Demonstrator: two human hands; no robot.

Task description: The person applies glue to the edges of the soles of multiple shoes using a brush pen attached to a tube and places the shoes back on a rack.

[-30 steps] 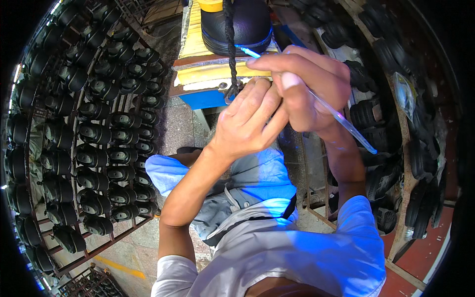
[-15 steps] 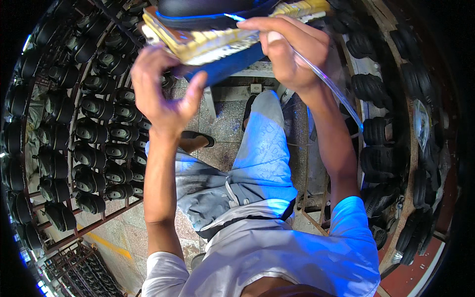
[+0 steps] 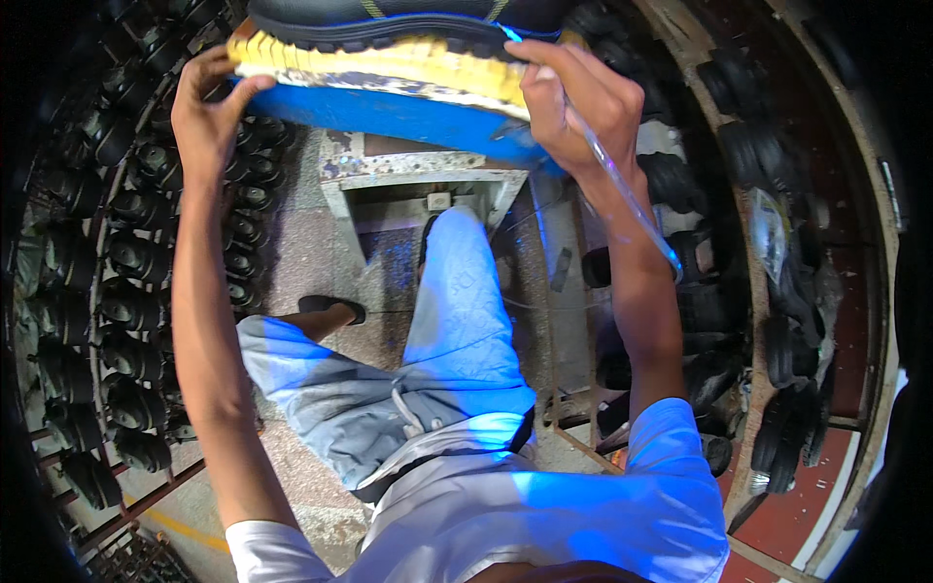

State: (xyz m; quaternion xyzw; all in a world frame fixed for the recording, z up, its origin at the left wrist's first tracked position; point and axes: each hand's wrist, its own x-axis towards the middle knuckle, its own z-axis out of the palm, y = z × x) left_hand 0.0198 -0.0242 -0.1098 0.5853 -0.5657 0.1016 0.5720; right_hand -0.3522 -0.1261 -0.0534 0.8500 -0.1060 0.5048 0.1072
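Observation:
A black shoe (image 3: 418, 27) with yellow stitching lies across the top of the view, partly cut off. Under its sole is a yellow ridged holder (image 3: 389, 63) with a ragged white lower edge and a blue base (image 3: 389, 115). My left hand (image 3: 216, 112) grips the holder's left end, thumb along the front and fingers behind. Pinched in my right hand (image 3: 588, 107) is a thin tool with a long clear handle (image 3: 622, 180). Its blue-lit tip points at the shoe's lower edge on the right; whether it touches cannot be seen.
A worn pale metal stand (image 3: 428, 173) is below the holder, ahead of my knee. Racks of black shoes (image 3: 131, 306) line the left. More black footwear (image 3: 792, 418) fills shelves on the right, with a clear plastic bag (image 3: 768, 233) among it.
The shoe and holder have turned, so their long side now lies across the view. My left hand has moved left and closed on the holder's end. My right hand still holds the tool.

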